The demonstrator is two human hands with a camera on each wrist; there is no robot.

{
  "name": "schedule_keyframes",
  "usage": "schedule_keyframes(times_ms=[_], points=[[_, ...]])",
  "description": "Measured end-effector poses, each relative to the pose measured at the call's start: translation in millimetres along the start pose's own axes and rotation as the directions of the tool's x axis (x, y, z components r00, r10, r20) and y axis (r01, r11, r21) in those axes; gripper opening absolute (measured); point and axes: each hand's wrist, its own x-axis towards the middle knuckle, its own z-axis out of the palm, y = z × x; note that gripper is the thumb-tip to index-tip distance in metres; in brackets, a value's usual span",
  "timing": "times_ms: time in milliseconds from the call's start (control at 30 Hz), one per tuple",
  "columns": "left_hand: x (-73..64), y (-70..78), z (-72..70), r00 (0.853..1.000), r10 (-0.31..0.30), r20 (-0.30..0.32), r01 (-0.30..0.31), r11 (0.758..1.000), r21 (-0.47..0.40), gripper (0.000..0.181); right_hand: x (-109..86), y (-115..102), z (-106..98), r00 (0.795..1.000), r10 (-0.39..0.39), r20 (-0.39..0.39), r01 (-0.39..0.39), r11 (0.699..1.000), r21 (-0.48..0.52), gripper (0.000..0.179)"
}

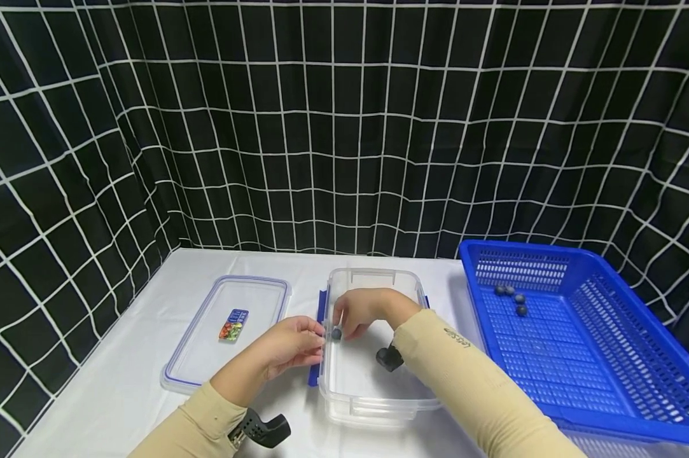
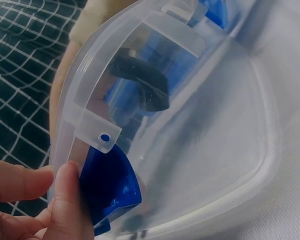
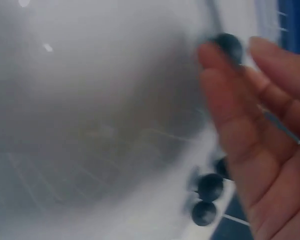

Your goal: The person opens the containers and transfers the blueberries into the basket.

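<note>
Grip, right hand (image 1: 367,307), ctr of frame in head view: released, fingers fairly straight w/ thumb held off, reaching down into clear plastic container (image 1: 355,381). At or just beside the fingertips, a dark blueberry (image 1: 336,333), inside container near its L wall, approx. ctr of frame; exact contact too blurred to call. In right-wrist view, same blueberry upper right, btwn thumb and fingers; other blueberries (image 3: 210,187) lower right, one partly hidden behind a finger.

Grip, left hand (image 1: 292,343), just L of ctr: fingertips at container's L side, by blue latch (image 2: 110,180), lower left in left-wrist view. Can't tell if pinching the rim or merely resting there.

Left of frame, lying flat on white-covered tabletop (image 1: 132,356): clear lid (image 1: 258,318) w/ blue-lined edge, plus colourful label (image 1: 233,326) showing fruit/veg pics. Right of frame: big blue plastic basket (image 1: 539,356), slotted sides, w/ 4 extra berries (image 1: 521,310) in its upper-left part; beneath it, bottom right, a clear plastic edge (image 1: 607,443).

On both arms, beige sleeves (image 1: 464,375) w/ black wrist mounts (image 1: 266,432). Across top and sides of frame, black cloth (image 1: 344,146) w/ white grid lines.
</note>
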Motion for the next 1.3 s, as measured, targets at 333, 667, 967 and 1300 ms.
schedule_keyframes(times_ms=[333, 667, 967, 1300], points=[[-0.4, 0.7, 1.0, 1.0, 0.001, 0.002, -0.001, 1.0, 0.006, 0.016, 6.9, 8.6, 2.0, 0.997, -0.05, -0.051, 0.046, 0.997, -0.068, 0.023], [-1.2, 2.0, 1.1, 1.0, -0.005, 0.002, 0.005, 1.0, 0.002, 0.016, 4.4, 9.7, -11.1, 0.979, -0.135, -0.153, 0.163, 0.969, 0.186, 0.014], [-2.0, 4.0, 2.0, 1.0, -0.017, 0.002, 0.017, 1.0, 0.006, 0.016, -8.2, 3.2, -29.8, 0.963, -0.194, -0.186, 0.241, 0.93, 0.278, 0.012], [-2.1, 4.4, 1.7, 1.0, -0.014, -0.002, 0.014, 1.0, 0.015, 0.016, -36.8, 6.0, -69.2, 0.931, -0.233, -0.28, 0.302, 0.924, 0.234, 0.012]])
